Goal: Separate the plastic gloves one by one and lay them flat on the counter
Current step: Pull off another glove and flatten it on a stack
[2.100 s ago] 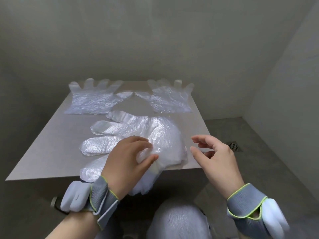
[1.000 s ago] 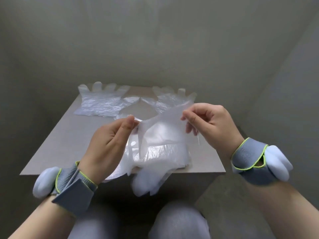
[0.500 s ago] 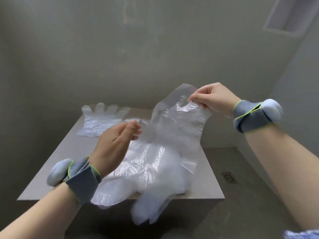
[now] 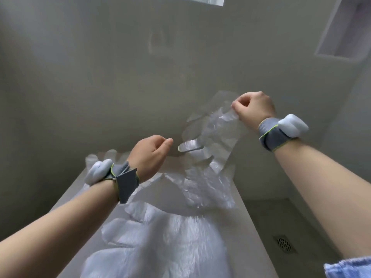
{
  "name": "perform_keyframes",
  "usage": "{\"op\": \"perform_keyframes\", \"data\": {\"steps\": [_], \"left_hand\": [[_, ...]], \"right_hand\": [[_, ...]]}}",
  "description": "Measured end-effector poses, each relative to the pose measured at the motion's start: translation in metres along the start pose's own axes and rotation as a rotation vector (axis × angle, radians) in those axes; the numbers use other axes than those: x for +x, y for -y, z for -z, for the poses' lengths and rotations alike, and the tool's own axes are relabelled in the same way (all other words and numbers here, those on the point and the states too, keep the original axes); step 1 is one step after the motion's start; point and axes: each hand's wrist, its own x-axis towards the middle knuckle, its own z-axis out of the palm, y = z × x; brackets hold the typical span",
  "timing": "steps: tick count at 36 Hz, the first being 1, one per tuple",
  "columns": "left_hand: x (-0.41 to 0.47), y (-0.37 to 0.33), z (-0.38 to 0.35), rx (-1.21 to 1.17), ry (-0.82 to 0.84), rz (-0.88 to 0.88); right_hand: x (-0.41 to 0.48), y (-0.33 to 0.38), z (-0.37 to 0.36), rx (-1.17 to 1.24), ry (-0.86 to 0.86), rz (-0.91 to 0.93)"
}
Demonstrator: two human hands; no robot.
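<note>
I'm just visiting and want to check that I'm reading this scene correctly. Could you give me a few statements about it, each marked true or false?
1. The right hand pinches a clear glove up in the air. True.
2. That glove lies flat on the counter. False: it hangs from the right hand, above the counter.
3. A pile of gloves sits on the counter's near end. True.
4. Both wrists are bare. False: each wears a grey band with a white pod.
5. A floor drain lies to the right of the counter. True.

No readable text anywhere.
</note>
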Motion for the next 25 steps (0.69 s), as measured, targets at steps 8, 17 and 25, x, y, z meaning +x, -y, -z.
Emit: {"op": "perform_keyframes", "data": {"steps": [8, 17, 25], "left_hand": [[0.000, 0.009, -0.007, -0.087, -0.019, 0.023], [-0.017, 0.018, -0.008, -0.065, 0.017, 0.059], [-0.025, 0.030, -0.008, 0.027, 0.047, 0.057]], "right_hand": [[-0.034, 0.001, -0.014, -0.070, -0.152, 0.418], [-0.094, -0.044, -0.073, -0.216, 0.077, 0.492], [-0.127, -0.069, -0.102, -0.172, 0.106, 0.500]]}}
